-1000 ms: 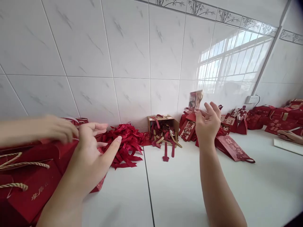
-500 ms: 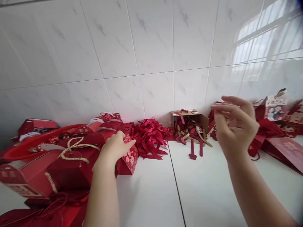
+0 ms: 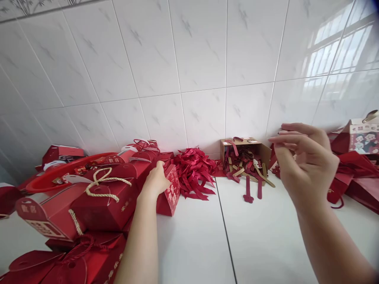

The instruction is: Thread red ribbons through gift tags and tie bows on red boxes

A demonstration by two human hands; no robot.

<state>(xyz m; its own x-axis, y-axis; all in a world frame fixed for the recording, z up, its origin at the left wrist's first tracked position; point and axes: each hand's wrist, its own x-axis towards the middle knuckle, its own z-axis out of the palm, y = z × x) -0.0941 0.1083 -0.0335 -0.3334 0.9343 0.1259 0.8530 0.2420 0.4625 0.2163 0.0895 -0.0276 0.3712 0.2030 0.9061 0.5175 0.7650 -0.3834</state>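
Observation:
My left hand (image 3: pixel 154 182) reaches over a red gift box (image 3: pixel 172 197) with gold lettering. Its thumb presses on the near side, and the fingers, partly hidden, curl over the top. Raised at the right is my right hand (image 3: pixel 308 161), palm facing left, its fingers loosely bent and slightly apart. I see nothing held in it. Just right of the gift box is a heap of dark red ribbons (image 3: pixel 194 171). Between the hands, an open cardboard box (image 3: pixel 264 154) lies on its side, spilling red and gold strips (image 3: pixel 237 171).
Red boxes with rope bows (image 3: pixel 102 213) are stacked at the left, around a red plastic tray (image 3: pixel 38 184). At the right stand red bags and a printed box (image 3: pixel 365 138). A tiled wall (image 3: pixel 204 118) runs behind the white table (image 3: pixel 195 244).
The view has turned a little left, so more of the left stack shows. My left thumb has come down against the gift box. My right hand stays raised, nearly the same shape.

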